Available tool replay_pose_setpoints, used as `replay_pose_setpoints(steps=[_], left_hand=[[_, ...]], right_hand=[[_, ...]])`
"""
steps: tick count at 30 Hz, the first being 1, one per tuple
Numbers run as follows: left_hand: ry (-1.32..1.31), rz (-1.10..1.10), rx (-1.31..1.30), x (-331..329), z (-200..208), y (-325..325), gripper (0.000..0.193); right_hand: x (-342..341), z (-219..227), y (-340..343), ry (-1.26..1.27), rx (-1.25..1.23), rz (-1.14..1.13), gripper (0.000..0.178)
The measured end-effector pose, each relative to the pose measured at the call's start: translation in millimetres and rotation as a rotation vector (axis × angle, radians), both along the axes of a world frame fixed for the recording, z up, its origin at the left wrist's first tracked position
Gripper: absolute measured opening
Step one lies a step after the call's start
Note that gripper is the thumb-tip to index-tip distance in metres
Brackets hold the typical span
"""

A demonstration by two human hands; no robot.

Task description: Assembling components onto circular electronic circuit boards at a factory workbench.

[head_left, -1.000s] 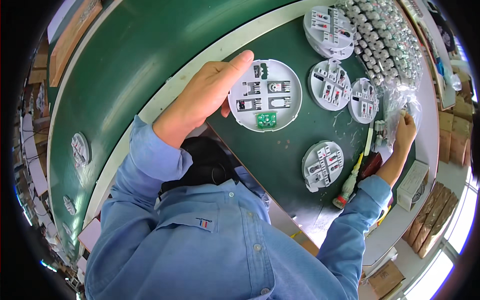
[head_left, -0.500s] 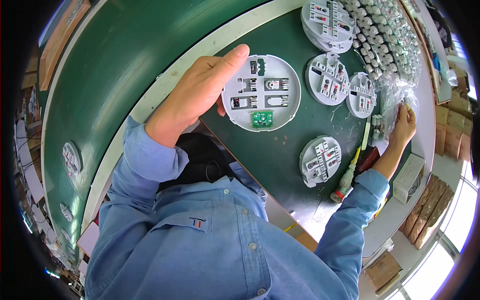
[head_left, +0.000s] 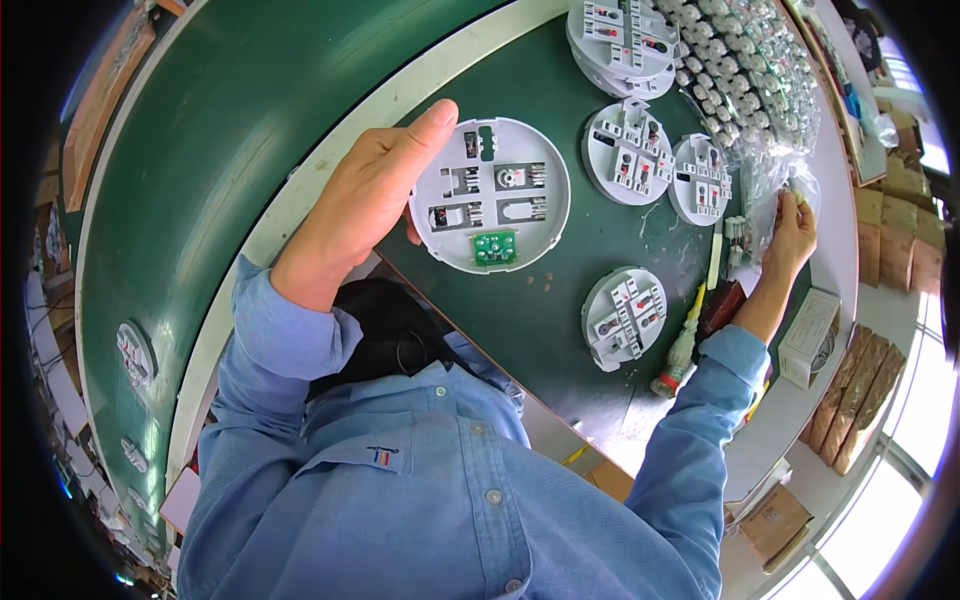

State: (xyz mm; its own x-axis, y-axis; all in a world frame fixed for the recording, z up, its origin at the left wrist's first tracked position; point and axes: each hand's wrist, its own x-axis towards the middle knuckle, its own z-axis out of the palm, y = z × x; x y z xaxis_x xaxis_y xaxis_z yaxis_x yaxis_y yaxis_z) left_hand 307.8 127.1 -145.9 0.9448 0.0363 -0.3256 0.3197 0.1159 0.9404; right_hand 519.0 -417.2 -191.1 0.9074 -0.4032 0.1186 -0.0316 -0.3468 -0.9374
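Note:
My left hand [head_left: 365, 195] grips a round light-grey plastic housing [head_left: 530, 230] by its left edge, thumb at the upper rim, fingers underneath. The housing's inner side faces up, showing slots with metal contacts and a small green circuit board [head_left: 494, 248] near its lower rim. Far to the right, my right hand [head_left: 790, 238] has its fingers pinched together at a crumpled clear plastic bag [head_left: 765, 195]. Something small and pale shows at the fingertips, too small to name. Several similar housings lie beyond, among them one on the bench [head_left: 624, 318] and a stack [head_left: 622, 45].
Rows of small white parts [head_left: 740, 75] in clear plastic fill the far right. A brush [head_left: 680, 355] with a yellow handle and a dark red block [head_left: 722, 308] lie beside my right forearm. On the left, a green belt [head_left: 230, 150] carries more housings [head_left: 136, 353]. A white box [head_left: 808, 340] stands right.
The view has shifted slightly, so the bench things appear further left. My left hand still holds the housing, a little lower and further left. My right hand stays at the bag.

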Motion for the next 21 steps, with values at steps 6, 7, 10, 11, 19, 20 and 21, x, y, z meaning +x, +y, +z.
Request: replay_pose_setpoints(steps=[6, 7, 10, 11, 19, 20, 21], left_hand=[[-0.003, -0.012, -0.015, 0.4, -0.6, 1.4, 0.071], [0.000, -0.011, -0.020, 0.3, 0.0, 0.5, 0.072], [0.002, -0.010, -0.032, 1.9, -1.0, -1.5, 0.072], [0.002, -0.012, -0.039, 1.5, -2.0, -0.8, 0.072], [0.004, -0.023, -0.047, 2.4, -7.3, 2.8, 0.072], [0.002, -0.027, -0.051, 4.5, -7.8, 2.0, 0.072], [0.002, -0.034, -0.055, 7.4, -7.7, 1.4, 0.072]], right_hand=[[1.1, -1.8, -0.8, 0.019, -0.068, 0.013, 0.024], [0.8, -2.1, -1.0, 0.024, -0.080, 0.011, 0.024], [-1.5, 0.7, -0.8, 0.012, -0.080, 0.011, 0.023], [-1.4, -0.1, 0.2, 0.005, -0.083, 0.008, 0.023], [-3.5, -2.3, 1.1, -0.006, -0.094, 0.025, 0.025], [-3.5, -0.8, -0.6, -0.008, -0.098, 0.021, 0.025], [-2.6, 1.4, -2.2, -0.009, -0.096, 0.018, 0.026]])
